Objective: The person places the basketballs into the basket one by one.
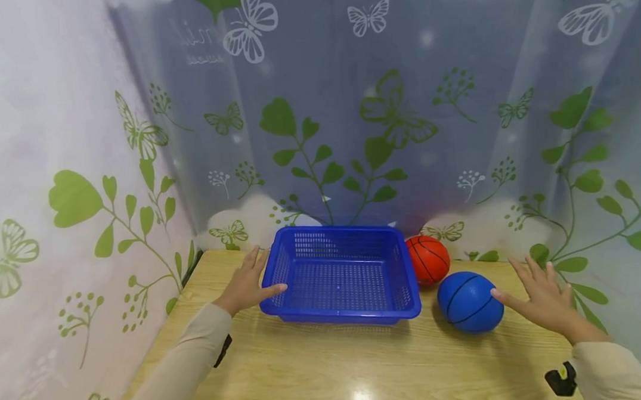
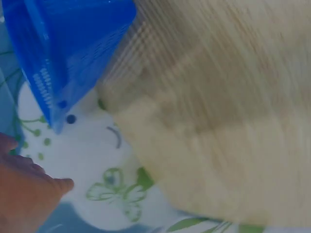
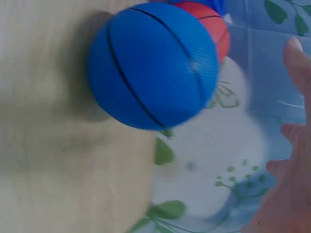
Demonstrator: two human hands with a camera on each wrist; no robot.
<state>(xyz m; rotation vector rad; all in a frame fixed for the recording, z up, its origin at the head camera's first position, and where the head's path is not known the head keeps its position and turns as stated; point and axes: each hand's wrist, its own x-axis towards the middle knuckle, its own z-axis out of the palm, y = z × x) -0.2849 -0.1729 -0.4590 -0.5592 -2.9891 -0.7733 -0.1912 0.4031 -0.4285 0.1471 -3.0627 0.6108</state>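
A blue plastic basket (image 1: 340, 313) with mesh walls stands on the wooden table, nothing inside it. My left hand (image 1: 250, 286) is at its left end, fingers spread and thumb overlapping the rim in the head view. In the left wrist view, the hand (image 2: 29, 194) shows apart from the basket (image 2: 77, 43). A blue ball (image 1: 470, 302) with black lines sits right of the basket. Beside it, my right hand (image 1: 542, 300) has its fingers spread, thumb tip overlapping the ball's right edge. The right wrist view shows a gap between that hand (image 3: 286, 170) and the blue ball (image 3: 153, 68).
A red ball (image 1: 429, 259) with black lines rests against the basket's right side, behind the blue ball. The wooden table (image 1: 306, 373) ends at a patterned curtain (image 1: 322, 104) printed with leaves and butterflies, which also hangs along the left and right sides.
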